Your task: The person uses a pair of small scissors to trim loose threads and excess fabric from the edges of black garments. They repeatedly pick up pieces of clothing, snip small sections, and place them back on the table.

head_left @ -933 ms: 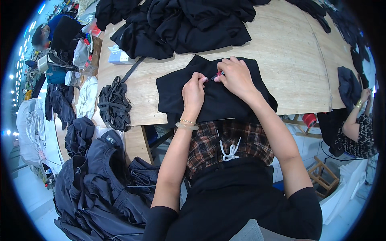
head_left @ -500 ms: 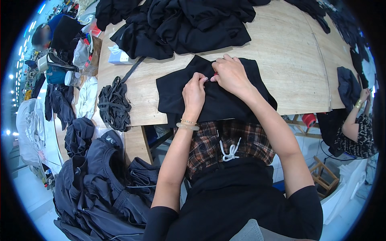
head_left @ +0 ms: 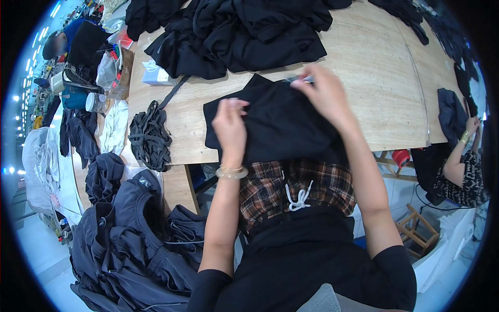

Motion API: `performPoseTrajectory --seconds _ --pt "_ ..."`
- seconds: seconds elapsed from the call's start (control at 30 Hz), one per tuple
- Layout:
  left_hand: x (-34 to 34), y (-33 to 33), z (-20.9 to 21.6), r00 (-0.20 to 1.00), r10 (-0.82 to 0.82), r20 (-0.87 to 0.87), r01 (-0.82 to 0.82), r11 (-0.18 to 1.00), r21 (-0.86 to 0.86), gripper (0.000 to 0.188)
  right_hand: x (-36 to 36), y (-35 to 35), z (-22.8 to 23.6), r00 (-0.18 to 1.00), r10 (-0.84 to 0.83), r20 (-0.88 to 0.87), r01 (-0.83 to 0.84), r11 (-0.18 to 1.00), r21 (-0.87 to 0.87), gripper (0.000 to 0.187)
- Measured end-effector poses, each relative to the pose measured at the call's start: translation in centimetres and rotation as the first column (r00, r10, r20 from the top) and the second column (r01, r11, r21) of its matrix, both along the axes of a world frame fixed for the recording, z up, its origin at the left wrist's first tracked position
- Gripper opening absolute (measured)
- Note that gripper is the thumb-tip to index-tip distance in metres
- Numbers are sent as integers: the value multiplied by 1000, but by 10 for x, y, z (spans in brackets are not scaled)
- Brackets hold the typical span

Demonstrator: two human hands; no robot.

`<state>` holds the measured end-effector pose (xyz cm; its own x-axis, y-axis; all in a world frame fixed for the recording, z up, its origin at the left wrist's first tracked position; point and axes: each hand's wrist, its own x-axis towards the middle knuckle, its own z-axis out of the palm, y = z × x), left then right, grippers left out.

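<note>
A folded black garment (head_left: 280,125) lies at the front edge of the wooden table, right before my lap. Over its left part is my left hand (head_left: 231,122), fingers curled with the tips close together; whether cloth is caught in them is hidden. My right hand (head_left: 325,93) is at the garment's far right edge, blurred by motion. Its thumb and fingers close on a small, shiny, greyish thing too smeared to name.
A heap of black garments (head_left: 244,36) covers the table's far side. A tissue box (head_left: 156,75) and bundled dark strips (head_left: 149,135) lie left. Dark grey clothes (head_left: 130,249) are piled low left. At right are a wooden stool (head_left: 417,229) and another person's arm (head_left: 457,156).
My hands have moved apart from the garment's middle: the left to the left, the right up and to the right. The garment's right part has shifted inward. Red no longer shows at my right fingers.
</note>
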<state>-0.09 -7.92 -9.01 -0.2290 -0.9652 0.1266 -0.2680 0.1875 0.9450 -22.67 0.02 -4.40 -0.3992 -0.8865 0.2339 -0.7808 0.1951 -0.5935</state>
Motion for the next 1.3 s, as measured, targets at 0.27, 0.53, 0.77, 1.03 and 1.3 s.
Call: performPoseTrajectory --seconds 0.27,0.53,0.77,1.03,1.3 --pt "124 -45 -39 952 155 265 -205 964 170 33 -114 103 -55 758 -432 488 408 899 162 43" --pt "111 -34 -28 996 86 32 -91 881 465 23 -58 75 -50 651 -354 672 324 930 176 24" --pt "116 -27 1 877 229 -422 51 829 557 13 -62 74 -26 344 -152 927 217 973 79 9" --pt "61 11 57 733 115 -670 404 719 565 17 11 46 25 867 -89 490 224 949 -224 13" --pt "9 38 80 800 -138 -584 480 731 486 15 59 25 63 733 307 608 -203 950 -236 20"
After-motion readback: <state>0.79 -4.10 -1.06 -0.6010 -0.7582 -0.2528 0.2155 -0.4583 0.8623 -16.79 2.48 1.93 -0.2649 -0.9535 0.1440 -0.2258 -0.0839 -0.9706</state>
